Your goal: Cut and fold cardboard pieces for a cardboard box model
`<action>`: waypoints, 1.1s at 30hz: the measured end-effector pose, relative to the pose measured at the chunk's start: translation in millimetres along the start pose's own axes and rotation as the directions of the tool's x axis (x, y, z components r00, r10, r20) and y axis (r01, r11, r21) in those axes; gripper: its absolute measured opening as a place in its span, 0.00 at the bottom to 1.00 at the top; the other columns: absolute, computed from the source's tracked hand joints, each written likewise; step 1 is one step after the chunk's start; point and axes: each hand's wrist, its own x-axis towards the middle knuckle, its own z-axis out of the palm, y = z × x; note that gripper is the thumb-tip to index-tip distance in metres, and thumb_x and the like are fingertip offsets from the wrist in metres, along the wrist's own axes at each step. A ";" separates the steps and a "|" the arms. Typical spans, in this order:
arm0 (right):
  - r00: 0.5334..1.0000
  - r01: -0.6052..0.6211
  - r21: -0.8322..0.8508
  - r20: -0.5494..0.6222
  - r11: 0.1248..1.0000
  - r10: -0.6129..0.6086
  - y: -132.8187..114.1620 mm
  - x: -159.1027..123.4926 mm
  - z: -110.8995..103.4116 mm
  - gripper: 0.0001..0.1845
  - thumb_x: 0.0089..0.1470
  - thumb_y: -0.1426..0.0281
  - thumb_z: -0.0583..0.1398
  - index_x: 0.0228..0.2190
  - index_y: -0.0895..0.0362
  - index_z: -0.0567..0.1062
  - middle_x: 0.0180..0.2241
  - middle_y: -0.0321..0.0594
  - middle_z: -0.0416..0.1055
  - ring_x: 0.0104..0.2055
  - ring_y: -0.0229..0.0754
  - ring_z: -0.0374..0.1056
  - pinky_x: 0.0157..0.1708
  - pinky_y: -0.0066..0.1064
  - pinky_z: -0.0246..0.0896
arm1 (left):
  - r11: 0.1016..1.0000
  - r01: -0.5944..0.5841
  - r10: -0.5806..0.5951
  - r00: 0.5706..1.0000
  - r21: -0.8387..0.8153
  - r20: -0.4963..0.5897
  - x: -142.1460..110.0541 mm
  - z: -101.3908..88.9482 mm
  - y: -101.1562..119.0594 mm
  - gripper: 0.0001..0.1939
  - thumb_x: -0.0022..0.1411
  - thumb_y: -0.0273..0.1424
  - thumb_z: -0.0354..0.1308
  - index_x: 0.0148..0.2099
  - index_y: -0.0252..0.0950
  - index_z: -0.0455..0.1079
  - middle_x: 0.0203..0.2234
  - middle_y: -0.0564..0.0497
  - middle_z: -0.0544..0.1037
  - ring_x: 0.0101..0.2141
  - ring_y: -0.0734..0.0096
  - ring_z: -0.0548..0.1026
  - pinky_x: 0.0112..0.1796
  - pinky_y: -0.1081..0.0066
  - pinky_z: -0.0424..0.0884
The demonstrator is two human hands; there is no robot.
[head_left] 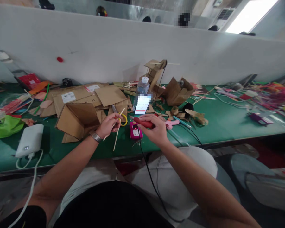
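Observation:
My left hand (108, 126), with a metal watch on its wrist, pinches a thin wooden stick (122, 112) that slants up to the right. In my right hand (156, 129) is a red-handled utility knife (143, 122); its tip points left toward the stick, apart from it. Beneath the left hand another wooden stick (115, 142) lies on the green table. Scissors with a yellow handle (125, 119) lie just beyond the left fingers. A pink power socket (136, 132) sits between the hands, and a pink glue gun (173, 123) lies right of the right hand.
An open cardboard box (78, 118) stands left of the hands. A lit phone (142, 106) leans against a plastic bottle (143, 85). A cardboard model (154, 74) and box (179, 93) stand behind. A white power bank (29, 139) is far left. A black cable (146, 164) hangs down front.

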 end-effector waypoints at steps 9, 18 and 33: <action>0.997 0.047 0.003 0.062 0.999 -0.047 1.5 -3.1 -0.8 0.05 0.61 0.62 0.66 0.37 0.50 0.78 0.39 0.43 0.81 0.44 0.50 0.79 0.48 0.45 0.76 | 0.980 -0.074 0.041 0.984 0.186 0.176 -10.0 -5.5 12.3 0.18 0.65 0.46 0.64 0.40 0.35 0.74 0.23 0.50 0.76 0.21 0.73 0.70 0.22 0.74 0.63; 0.963 0.123 0.012 0.239 0.992 -0.122 -23.6 -27.6 7.0 0.05 0.62 0.72 0.63 0.37 0.48 0.76 0.40 0.40 0.82 0.44 0.47 0.81 0.46 0.40 0.78 | 0.852 -0.156 0.131 0.988 0.500 0.084 -44.6 -1.2 1.8 0.26 0.74 0.48 0.53 0.29 0.36 0.74 0.19 0.54 0.67 0.22 0.73 0.62 0.25 0.72 0.56; 0.963 0.041 -0.026 0.267 0.999 -0.033 -20.4 -47.1 32.8 0.05 0.62 0.74 0.63 0.39 0.53 0.79 0.41 0.44 0.83 0.43 0.46 0.80 0.47 0.38 0.76 | 0.547 -0.256 0.153 0.967 0.797 0.205 -43.7 8.0 8.5 0.28 0.79 0.47 0.41 0.35 0.38 0.73 0.27 0.51 0.76 0.29 0.67 0.73 0.34 0.68 0.64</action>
